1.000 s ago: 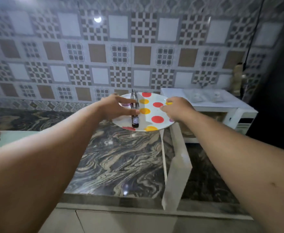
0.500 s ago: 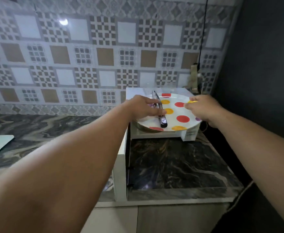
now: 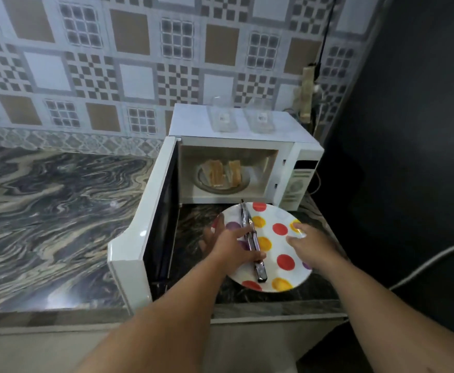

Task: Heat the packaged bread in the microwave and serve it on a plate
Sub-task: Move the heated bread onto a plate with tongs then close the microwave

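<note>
The white microwave (image 3: pixel 295 146) stands at the counter's right end with its door (image 3: pixel 139 232) swung open to the left. Toasted bread slices (image 3: pixel 217 172) lie on the glass turntable inside. In front of the opening is a white plate (image 3: pixel 273 214) with red, yellow and purple dots, low over the counter; whether it rests there I cannot tell. Metal tongs (image 3: pixel 247 224) lie across it. My left hand (image 3: pixel 231 247) grips the plate's left edge, thumb pressed on the tongs. My right hand (image 3: pixel 312 246) holds the right rim.
Two clear glass containers (image 3: pixel 221 117) sit on top of the microwave. A power strip (image 3: pixel 307 95) hangs on the tiled wall behind. A dark wall closes off the right side, with a grey cable (image 3: pixel 422 265) across it. The marbled counter (image 3: pixel 59 211) stretches left.
Both hands carried the plate with the tongs to the right and down, from above the microwave to just in front of its open cavity. The view tilted down, showing the bread inside.
</note>
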